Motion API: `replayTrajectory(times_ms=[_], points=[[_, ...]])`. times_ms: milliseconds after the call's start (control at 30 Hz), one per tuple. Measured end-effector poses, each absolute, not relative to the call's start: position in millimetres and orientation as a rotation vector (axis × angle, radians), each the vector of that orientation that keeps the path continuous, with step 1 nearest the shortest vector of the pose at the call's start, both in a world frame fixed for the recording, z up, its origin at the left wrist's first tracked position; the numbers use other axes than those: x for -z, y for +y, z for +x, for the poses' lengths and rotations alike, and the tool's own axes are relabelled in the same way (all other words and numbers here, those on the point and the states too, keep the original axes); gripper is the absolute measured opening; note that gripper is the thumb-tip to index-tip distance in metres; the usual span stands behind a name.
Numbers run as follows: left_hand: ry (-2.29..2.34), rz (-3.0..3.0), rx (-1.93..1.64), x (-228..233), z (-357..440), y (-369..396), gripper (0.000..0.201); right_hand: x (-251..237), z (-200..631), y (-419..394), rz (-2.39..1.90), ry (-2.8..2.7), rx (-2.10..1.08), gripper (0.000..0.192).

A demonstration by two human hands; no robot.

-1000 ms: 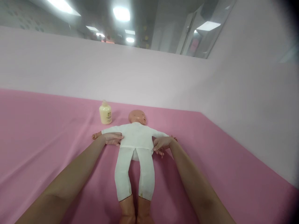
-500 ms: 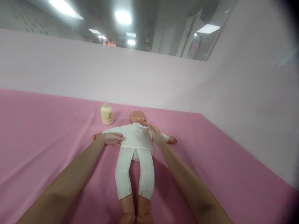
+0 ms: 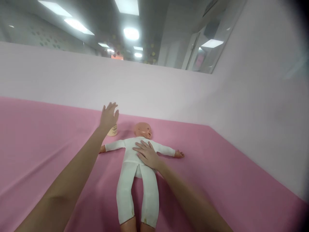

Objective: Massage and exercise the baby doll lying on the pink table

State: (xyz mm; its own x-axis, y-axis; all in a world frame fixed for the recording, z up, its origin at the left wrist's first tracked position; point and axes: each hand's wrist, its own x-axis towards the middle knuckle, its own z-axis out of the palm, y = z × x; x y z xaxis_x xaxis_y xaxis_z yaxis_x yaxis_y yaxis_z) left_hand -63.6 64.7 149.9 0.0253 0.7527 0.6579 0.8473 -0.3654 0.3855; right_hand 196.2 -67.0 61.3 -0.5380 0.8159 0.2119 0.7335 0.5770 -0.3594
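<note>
A baby doll [image 3: 130, 154] in a white top and trousers lies on its back, arms spread, its head turned to the right. My right hand [image 3: 148, 155] rests flat on its chest and belly with the fingers spread. In front of the pale yellow lotion bottle [image 3: 112, 131], my left hand [image 3: 109, 116] is raised with fingers apart. It hides most of the bottle, including the top; whether it touches the bottle I cannot tell. My left forearm passes just beside the doll's outstretched hand on that side.
A pink padded surface [image 3: 205, 161] lies under the doll, lightly creased at the left. Behind it rises a low white wall [image 3: 149, 93] with a glass pane [image 3: 145, 38] above, reflecting ceiling lights. Another white wall [image 3: 260, 106] bounds the right side.
My left hand has left the doll's side and moved up to the bottle. My right hand has come down from beside the doll's face onto its torso. The view has tilted up slightly.
</note>
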Motion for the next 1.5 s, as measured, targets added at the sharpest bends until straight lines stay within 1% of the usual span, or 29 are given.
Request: replayTrajectory(times_ms=[100,167,200,300,367,433,500,600,700,767,867,933,1067,1133,1233,1333,1433,1500], points=[[-1.839,-2.177,0.96,-154.1,-58.2,83.8,0.052,-66.6,196.5,-60.7,-1.216,-2.422,-0.376,0.036],[-1.802,-2.189,0.895,-151.8,-42.5,87.2,0.054,-75.5,197.5,-43.9,-1.154,-2.318,-0.415,0.032],[-1.718,-2.196,0.921,-149.3,-29.8,86.0,0.055,-80.7,198.0,-31.2,-1.124,-2.213,-0.426,0.031],[-1.491,-2.42,1.071,-133.5,23.4,77.0,0.056,-91.1,197.6,18.2,-1.155,-1.739,-0.428,0.039],[-1.482,-2.607,1.157,-114.7,60.3,72.8,0.055,-87.3,195.2,49.8,-1.254,-1.45,-0.404,0.047],[-1.513,-2.696,1.219,-92.0,86.6,73.1,0.053,-74.5,192.0,70.9,-1.346,-1.3,-0.486,0.053],[-1.539,-2.667,1.311,-70.0,97.1,77.1,0.05,-57.6,189.4,78.9,-1.349,-1.312,-0.521,0.055],[-1.458,-2.665,1.478,-45.6,88.4,84.7,0.049,-39.3,187.7,73.1,-1.34,-1.408,-0.463,0.059],[-1.464,-2.662,1.712,-31.6,69.9,89.2,0.061,-37.7,187.1,62.3,-1.315,-1.624,-0.306,0.056],[-1.56,-2.656,1.907,-25.4,60.9,90.6,0.068,-41.4,187.3,58.8,-1.288,-1.74,-0.206,0.051],[-1.731,-2.666,2.085,-18.8,55.3,92.7,0.069,-42.8,189.5,60.4,-1.256,-1.804,-0.18,0.048],[-1.696,-2.675,2.072,-17.0,54.7,94.4,0.064,-39.5,192.0,63.7,-1.256,-1.76,-0.274,0.055],[-1.404,-2.727,1.953,-19.9,53.3,96.8,0.05,-31.9,196.4,68.7,-1.35,-1.552,-0.636,0.087],[-1.366,-2.763,1.955,-22.3,52.1,96.6,0.048,-30.8,197.9,69.7,-1.358,-1.51,-0.735,0.092],[-1.387,-2.777,2.008,-23.6,51.8,95.8,0.049,-31.3,199.7,71.2,-1.245,-1.596,-0.715,0.082],[-1.445,-2.728,2.087,-21.1,53.8,96.1,0.054,-32.0,202.0,73.2,-1.141,-1.683,-0.686,0.071],[-1.619,-2.659,2.154,-18.1,56.2,97.4,0.063,-31.6,204.1,75.5,-1.118,-1.673,-0.725,0.069],[-1.738,-2.627,2.173,-17.7,56.7,98.0,0.067,-30.4,205.0,77.5,-1.132,-1.608,-0.787,0.072]])
